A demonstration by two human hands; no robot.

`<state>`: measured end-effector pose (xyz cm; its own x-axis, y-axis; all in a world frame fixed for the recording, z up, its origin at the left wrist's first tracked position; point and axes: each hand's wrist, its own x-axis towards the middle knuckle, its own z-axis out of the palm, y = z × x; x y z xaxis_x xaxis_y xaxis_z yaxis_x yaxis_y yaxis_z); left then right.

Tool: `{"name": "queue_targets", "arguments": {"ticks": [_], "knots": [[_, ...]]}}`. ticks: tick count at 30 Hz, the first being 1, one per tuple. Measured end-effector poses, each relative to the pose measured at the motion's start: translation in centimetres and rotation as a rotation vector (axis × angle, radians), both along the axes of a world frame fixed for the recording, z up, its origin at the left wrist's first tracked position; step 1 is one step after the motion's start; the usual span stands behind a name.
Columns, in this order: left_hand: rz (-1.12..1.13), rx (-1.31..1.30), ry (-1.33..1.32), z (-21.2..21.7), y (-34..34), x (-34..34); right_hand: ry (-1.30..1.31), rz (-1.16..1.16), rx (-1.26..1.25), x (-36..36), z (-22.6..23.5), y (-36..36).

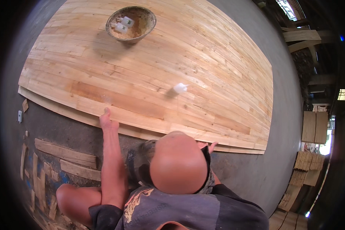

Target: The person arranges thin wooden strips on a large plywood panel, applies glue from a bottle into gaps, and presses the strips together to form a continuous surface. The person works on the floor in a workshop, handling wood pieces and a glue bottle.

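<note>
The large pale panel of glued wooden strips [149, 76] lies flat on the grey floor [253, 168], and its near edge is where both hands meet it. The left hand [108, 119] rests at that edge with the fingers stretched forward and flat onto the wood, closed around nothing; it looks placed to press or feel the surface rather than to lift it. The right hand [207, 145] is mostly hidden behind the person's bent knee [178, 163], and only a few fingertips show at the panel's edge, so I cannot tell whether it grips anything. The person squats low at the board's near side, which puts both arms within easy reach of it.

A thinner sheet of wood [65, 111] sticks out from beneath the panel along the near edge, likely keeping it off the floor. Out on the panel, well apart from the hands, a small white squeeze bottle [180, 88] lies on its side. At the far end stands a round, shallow, brown bowl [131, 23] holding sawdust-like powder and two more small white bottles. Loose wooden offcuts [65, 153] lie scattered on the floor to the left.
</note>
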<state>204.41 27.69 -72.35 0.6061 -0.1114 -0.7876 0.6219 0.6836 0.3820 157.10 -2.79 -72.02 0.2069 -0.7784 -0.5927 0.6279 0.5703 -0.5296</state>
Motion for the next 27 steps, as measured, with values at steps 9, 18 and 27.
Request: {"name": "queue_targets", "arguments": {"ticks": [9, 18, 27], "knots": [[0.086, 0.011, -0.068, 0.2, 0.1, -0.7, 0.262, 0.081, -0.056, 2.1, 4.5, 0.7], [0.071, -0.107, -0.046, 0.0, 0.8, -1.0, 0.444, 0.134, 0.004, 2.0, 7.1, 3.1], [0.102, -0.144, -0.065, 1.5, 0.8, -1.3, 0.504, 0.155, 0.019, 1.6, 7.6, 3.5]]}}
